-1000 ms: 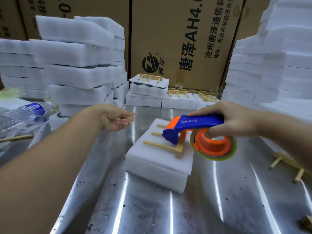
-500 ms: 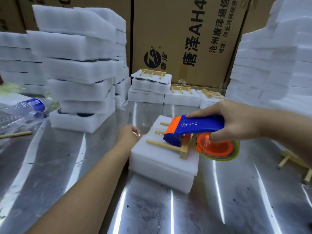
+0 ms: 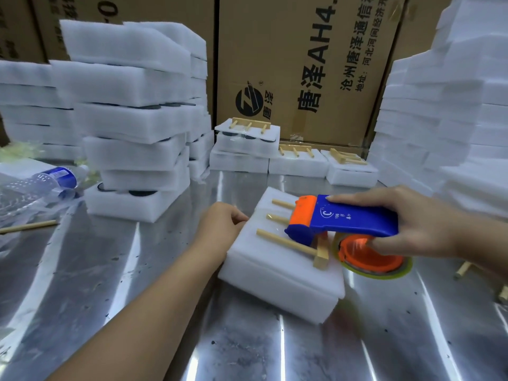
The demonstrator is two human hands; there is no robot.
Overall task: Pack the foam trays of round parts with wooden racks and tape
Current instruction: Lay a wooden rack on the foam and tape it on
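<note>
**Work piece.** The foam tray (image 3: 277, 273) lies flat on the steel table (image 3: 275, 350), centre of view and turned at an angle. One wooden rack (image 3: 320, 253) rests on its top face, with three pegs pointing away to the left.

**Hands.** My right hand (image 3: 420, 224) is clamped around the tape dispenser (image 3: 351, 218). Its nose sits over the rack and its roll (image 3: 373, 257) hangs off the tray's right edge. My left hand (image 3: 220, 229) has its fingers curled at the tray's left edge. I cannot tell whether it pinches a tape end or only braces the foam.

**Step in hand.** Judged: strapping the rack to the tray. To do it well, I should keep the left edge pinned, pull the dispenser straight across the pegs, hold the tape taut, and carry it down the side wall before cutting. Foam this soft will dent under excess tension.

**Count.**
- Four racks on trays: this one and three on the finished packs (image 3: 297, 163) at the back.
- One further rack (image 3: 464, 268), partly visible at right.
- One loose dowel (image 3: 30, 226).
- One dispenser.
- One plastic bottle (image 3: 46, 180).
- The foam stacks (image 3: 132, 119) cannot be counted reliably.
</note>
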